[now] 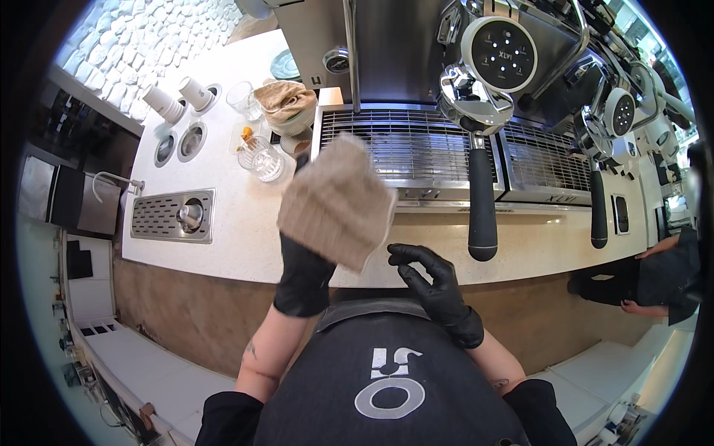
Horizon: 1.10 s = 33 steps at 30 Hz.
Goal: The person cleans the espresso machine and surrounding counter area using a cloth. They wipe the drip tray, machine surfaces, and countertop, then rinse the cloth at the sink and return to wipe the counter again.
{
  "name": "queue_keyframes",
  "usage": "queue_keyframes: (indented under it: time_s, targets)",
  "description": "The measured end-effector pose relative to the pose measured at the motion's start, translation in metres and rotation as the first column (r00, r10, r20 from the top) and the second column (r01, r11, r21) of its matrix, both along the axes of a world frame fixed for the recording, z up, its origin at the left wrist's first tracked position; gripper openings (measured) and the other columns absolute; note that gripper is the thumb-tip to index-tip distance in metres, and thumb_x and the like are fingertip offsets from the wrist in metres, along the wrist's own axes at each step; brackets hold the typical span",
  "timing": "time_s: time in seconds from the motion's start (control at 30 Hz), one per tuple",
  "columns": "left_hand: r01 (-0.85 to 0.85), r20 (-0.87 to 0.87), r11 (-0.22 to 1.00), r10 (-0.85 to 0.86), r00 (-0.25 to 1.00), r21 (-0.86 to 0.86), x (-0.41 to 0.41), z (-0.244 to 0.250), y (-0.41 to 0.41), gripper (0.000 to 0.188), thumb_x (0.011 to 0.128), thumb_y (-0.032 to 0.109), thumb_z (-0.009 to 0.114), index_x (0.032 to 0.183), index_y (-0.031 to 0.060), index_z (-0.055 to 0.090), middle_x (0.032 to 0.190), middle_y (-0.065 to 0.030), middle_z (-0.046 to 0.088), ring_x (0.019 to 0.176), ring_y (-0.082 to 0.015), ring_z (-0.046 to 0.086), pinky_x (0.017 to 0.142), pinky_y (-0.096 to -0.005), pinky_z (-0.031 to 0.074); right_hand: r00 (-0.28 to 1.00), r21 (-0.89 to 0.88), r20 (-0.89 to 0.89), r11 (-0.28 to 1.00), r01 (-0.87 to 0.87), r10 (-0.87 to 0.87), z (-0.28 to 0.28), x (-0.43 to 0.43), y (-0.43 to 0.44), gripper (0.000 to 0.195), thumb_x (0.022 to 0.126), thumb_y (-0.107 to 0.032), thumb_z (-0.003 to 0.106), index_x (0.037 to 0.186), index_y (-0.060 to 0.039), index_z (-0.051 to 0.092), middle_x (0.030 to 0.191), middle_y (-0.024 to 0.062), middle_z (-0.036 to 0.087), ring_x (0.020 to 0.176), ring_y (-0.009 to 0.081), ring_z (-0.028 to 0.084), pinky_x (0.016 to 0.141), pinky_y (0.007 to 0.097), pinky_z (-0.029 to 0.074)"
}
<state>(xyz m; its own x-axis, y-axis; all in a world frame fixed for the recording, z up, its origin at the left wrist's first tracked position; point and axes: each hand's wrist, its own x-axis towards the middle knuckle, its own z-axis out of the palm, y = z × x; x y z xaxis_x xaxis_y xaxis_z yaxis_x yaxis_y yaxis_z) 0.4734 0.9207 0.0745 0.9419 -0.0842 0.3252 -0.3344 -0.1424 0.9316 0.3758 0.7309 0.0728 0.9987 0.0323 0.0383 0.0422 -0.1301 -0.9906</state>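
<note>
Both hands wear black gloves. My left hand (305, 267) holds up a tan cloth (337, 203), which hides most of its fingers and part of the counter edge behind. To the right of the cloth is my right hand (432, 287), its fingers curled and apart with nothing in them. Beyond the hands stands an espresso machine with a slatted metal drip tray (413, 148). A portafilter with a black handle (482, 206) is locked in the nearer group, above and right of my right hand. A second portafilter (598, 209) sits in the farther group.
Left of the machine are clear glasses (260, 159), a folded brown cloth (284, 100) on a bowl, and stacked paper cups (163, 103). A glass rinser (173, 216) is set into the white counter (240, 240). At the far right a person (664, 273) stands beside the counter.
</note>
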Motion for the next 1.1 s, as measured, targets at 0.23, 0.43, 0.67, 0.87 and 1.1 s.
queue_keyframes:
  time_s: [0.23,0.43,0.67,0.87,1.1]
  targets:
    - [-0.156,-0.437,0.878,-0.066,0.897,-0.453,0.012,-0.023,0.022,0.068,0.088,0.001,0.052,0.149,0.0074,0.023,0.133,-0.0151,0.049,0.115,-0.0235,0.053,0.098,-0.0351,0.043,0.895,-0.320,0.428,0.905,0.281,-0.127,0.039,0.053,0.017,0.035,0.082,-0.007,0.067,0.118,-0.0080,0.063,0.112,0.0108,0.063,0.107,0.0287,0.056,0.094,0.0376,0.042]
    - [-0.224,-0.550,0.941,0.050,0.834,-0.254,-0.034,-0.024,0.087,0.057,0.090,0.002,0.053,0.144,0.0083,0.036,0.122,-0.0160,0.059,0.106,-0.0208,0.058,0.095,-0.0327,0.042,0.848,-0.620,0.487,0.601,0.504,-0.209,-0.022,0.155,0.051,0.049,0.087,-0.040,0.060,0.125,-0.0083,0.057,0.133,0.0171,0.050,0.128,0.0417,0.037,0.108,0.0527,0.026]
    - [-0.264,-0.614,0.902,0.000,0.789,-0.340,-0.037,-0.040,0.116,0.051,0.093,0.014,0.050,0.142,0.0080,0.040,0.123,-0.0151,0.058,0.108,-0.0206,0.057,0.099,-0.0340,0.040,0.863,-0.778,0.505,0.424,0.463,-0.016,-0.044,0.181,0.062,0.051,0.088,-0.042,0.055,0.132,-0.0175,0.052,0.138,0.0149,0.041,0.130,0.0390,0.033,0.106,0.0548,0.026]
    - [-0.156,-0.621,0.930,-0.092,0.778,-0.333,-0.031,-0.042,0.123,0.049,0.093,0.018,0.051,0.140,0.0047,0.042,0.121,-0.0150,0.059,0.110,-0.0214,0.058,0.100,-0.0345,0.041,0.910,-0.688,0.334,0.597,0.413,-0.246,-0.046,0.150,-0.069,0.054,0.092,-0.038,0.051,0.142,-0.0225,0.038,0.153,0.0107,0.026,0.144,0.0310,0.018,0.113,0.0500,0.020]
    - [0.006,-0.644,0.945,-0.228,0.730,-0.327,-0.024,-0.038,0.109,0.053,0.093,0.024,0.052,0.140,0.0019,0.041,0.121,-0.0160,0.060,0.107,-0.0219,0.059,0.097,-0.0339,0.043,0.852,-0.769,0.495,0.369,0.522,-0.172,-0.047,0.168,-0.004,0.045,0.089,-0.033,0.055,0.131,-0.0156,0.052,0.135,0.0163,0.048,0.129,0.0418,0.039,0.108,0.0547,0.027]
